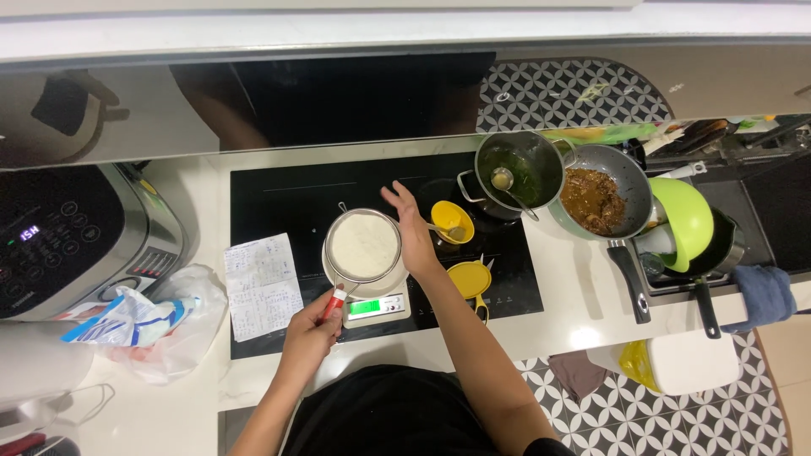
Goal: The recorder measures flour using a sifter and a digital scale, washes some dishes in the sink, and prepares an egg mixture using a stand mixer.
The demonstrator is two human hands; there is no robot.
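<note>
Clamped around the red handle, left hand [311, 331] holds round wire-mesh sieve of white flour [363, 246]

Sieve sits over a bowl on the small digital kitchen scale [378, 306], on the black glass cooktop [279, 203]; right hand [411, 232], fingers apart, rests flat against the sieve rim

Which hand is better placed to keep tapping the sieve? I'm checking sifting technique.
The right hand, probably. It is open, palm against the rim of the flour-filled sieve over the scale. The left hand is closed around the sieve's red handle, so it is busy holding.
</note>
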